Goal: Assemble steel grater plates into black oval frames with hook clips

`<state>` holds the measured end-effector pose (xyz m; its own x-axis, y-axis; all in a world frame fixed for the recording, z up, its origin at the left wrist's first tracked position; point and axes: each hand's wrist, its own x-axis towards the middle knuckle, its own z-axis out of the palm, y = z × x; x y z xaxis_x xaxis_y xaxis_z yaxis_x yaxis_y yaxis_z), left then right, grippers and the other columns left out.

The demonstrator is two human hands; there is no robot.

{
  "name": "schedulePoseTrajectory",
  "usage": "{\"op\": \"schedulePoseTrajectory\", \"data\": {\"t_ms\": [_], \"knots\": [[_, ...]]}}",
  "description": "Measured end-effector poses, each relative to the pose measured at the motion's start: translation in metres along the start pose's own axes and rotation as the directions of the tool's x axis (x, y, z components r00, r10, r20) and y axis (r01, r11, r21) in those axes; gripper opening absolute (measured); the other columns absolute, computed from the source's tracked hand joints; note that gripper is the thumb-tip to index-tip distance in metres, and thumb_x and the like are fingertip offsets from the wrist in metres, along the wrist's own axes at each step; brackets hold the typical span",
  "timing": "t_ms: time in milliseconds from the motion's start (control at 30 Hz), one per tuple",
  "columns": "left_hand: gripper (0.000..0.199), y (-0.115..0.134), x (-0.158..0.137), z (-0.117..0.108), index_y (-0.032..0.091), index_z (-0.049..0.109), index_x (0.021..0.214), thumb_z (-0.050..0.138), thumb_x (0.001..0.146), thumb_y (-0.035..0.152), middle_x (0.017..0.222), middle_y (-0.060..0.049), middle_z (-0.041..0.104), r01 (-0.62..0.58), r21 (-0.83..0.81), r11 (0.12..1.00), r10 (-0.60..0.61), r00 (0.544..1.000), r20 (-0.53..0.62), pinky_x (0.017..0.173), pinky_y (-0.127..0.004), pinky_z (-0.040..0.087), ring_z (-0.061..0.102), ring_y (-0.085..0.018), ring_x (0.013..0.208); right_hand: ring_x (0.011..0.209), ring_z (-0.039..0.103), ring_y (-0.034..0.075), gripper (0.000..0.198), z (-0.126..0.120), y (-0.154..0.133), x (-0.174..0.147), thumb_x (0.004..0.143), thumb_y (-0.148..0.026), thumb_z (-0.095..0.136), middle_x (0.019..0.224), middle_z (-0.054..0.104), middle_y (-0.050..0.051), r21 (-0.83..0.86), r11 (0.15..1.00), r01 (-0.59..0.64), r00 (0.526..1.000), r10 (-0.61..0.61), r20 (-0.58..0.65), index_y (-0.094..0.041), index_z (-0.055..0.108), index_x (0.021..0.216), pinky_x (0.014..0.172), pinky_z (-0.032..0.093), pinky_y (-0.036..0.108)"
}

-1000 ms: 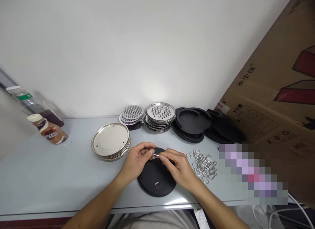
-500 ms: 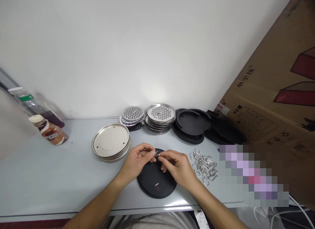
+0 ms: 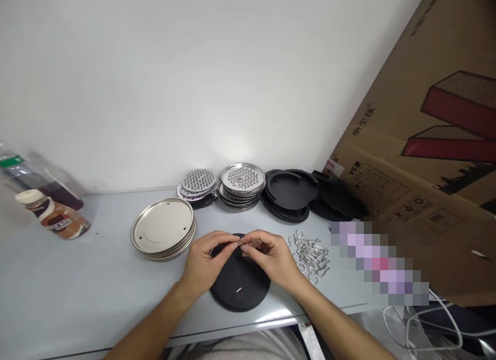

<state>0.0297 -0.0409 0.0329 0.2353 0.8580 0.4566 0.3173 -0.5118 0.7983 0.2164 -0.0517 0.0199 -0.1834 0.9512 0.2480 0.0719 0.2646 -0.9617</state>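
My left hand (image 3: 207, 261) and my right hand (image 3: 274, 257) meet over the far part of a round black disc (image 3: 248, 290) lying at the table's front. Between both hands' thumbs and fingertips is a small wire ring hook (image 3: 245, 243), partly covered by the fingers. A slot shows near the disc's front edge. Just right of my right hand lies a loose pile of similar metal ring hooks (image 3: 312, 255). To the left of my left hand stands a stack of pale round metal lids (image 3: 163, 225) with small holes.
Along the wall stand perforated grater discs (image 3: 198, 180), rimmed metal grater plates (image 3: 243, 178) and black round trays (image 3: 292, 190). Two bottles, one a brown drink bottle (image 3: 58, 218), are at far left. A large cardboard box (image 3: 387, 169) leans at right, beside a pixelated purple item (image 3: 372, 262).
The whole view has shifted, so the table's things appear further left. My fingers have closed more over the ring hook, which now appears flatter, edge-on. The disc stays under my hands.
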Motion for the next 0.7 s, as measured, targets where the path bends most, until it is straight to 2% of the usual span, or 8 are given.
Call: {"op": "schedulePoseTrajectory", "data": {"t_ms": [100, 267, 333, 433, 533, 700], "knots": [[0.012, -0.005, 0.002, 0.000, 0.024, 0.075, 0.095, 0.066, 0.087, 0.022, 0.091, -0.003, 0.077, 0.049, 0.083, 0.995, -0.048, 0.999, -0.020, 0.078, -0.030, 0.054, 0.071, -0.019, 0.084, 0.071, 0.064, 0.015, 0.009, -0.003, 0.003, 0.007, 0.086, -0.025, 0.066, 0.085, 0.070, 0.004, -0.181, 0.982, 0.056, 0.995, -0.068, -0.066, -0.020, 0.073, 0.088, 0.067, 0.052, 0.027], [0.013, -0.018, 0.012, 0.003, 0.024, 0.075, 0.092, 0.064, 0.087, 0.019, 0.091, -0.002, 0.077, 0.052, 0.166, 0.985, -0.050, 0.999, -0.014, 0.076, -0.029, 0.053, 0.070, -0.019, 0.082, 0.073, 0.063, 0.016, 0.017, -0.006, 0.003, 0.024, 0.085, -0.011, 0.058, 0.084, 0.069, 0.004, -0.420, 0.893, 0.162, 0.986, -0.163, 0.033, -0.020, 0.072, 0.088, 0.070, 0.050, 0.029], [0.015, -0.022, 0.015, 0.004, 0.024, 0.075, 0.092, 0.063, 0.086, 0.017, 0.090, -0.001, 0.077, 0.051, 0.183, 0.982, -0.050, 0.999, -0.009, 0.074, -0.028, 0.052, 0.070, -0.019, 0.081, 0.075, 0.063, 0.017, 0.021, -0.005, 0.007, 0.030, 0.083, -0.008, 0.056, 0.084, 0.069, 0.004, -0.461, 0.865, 0.197, 0.980, -0.188, 0.066, -0.020, 0.072, 0.089, 0.072, 0.050, 0.030], [0.015, -0.026, 0.018, 0.007, 0.023, 0.074, 0.091, 0.062, 0.086, 0.015, 0.087, -0.001, 0.077, 0.043, 0.208, 0.977, -0.044, 0.999, 0.000, 0.072, -0.028, 0.052, 0.069, -0.018, 0.076, 0.081, 0.063, 0.019, 0.024, -0.004, 0.015, 0.033, 0.081, -0.005, 0.055, 0.086, 0.070, 0.005, -0.493, 0.845, 0.206, 0.977, -0.208, 0.053, -0.020, 0.071, 0.090, 0.077, 0.050, 0.033], [0.016, -0.028, 0.016, 0.011, 0.023, 0.074, 0.091, 0.062, 0.087, 0.015, 0.089, -0.002, 0.077, 0.018, 0.234, 0.972, -0.023, 1.000, 0.016, 0.079, -0.030, 0.052, 0.070, -0.019, 0.082, 0.088, 0.063, 0.022, 0.025, -0.004, 0.021, 0.030, 0.082, -0.005, 0.055, 0.089, 0.071, 0.005, -0.503, 0.839, 0.208, 0.974, -0.226, 0.026, -0.021, 0.072, 0.091, 0.082, 0.049, 0.037], [0.017, -0.032, 0.013, 0.014, 0.022, 0.074, 0.093, 0.061, 0.088, 0.013, 0.092, -0.004, 0.077, -0.016, 0.278, 0.960, 0.007, 0.999, 0.034, 0.084, -0.034, 0.051, 0.069, -0.021, 0.086, 0.087, 0.062, 0.022, 0.026, -0.004, 0.027, 0.025, 0.084, -0.007, 0.056, 0.087, 0.071, 0.005, -0.491, 0.840, 0.230, 0.966, -0.260, 0.007, -0.023, 0.074, 0.094, 0.080, 0.049, 0.037]]}}
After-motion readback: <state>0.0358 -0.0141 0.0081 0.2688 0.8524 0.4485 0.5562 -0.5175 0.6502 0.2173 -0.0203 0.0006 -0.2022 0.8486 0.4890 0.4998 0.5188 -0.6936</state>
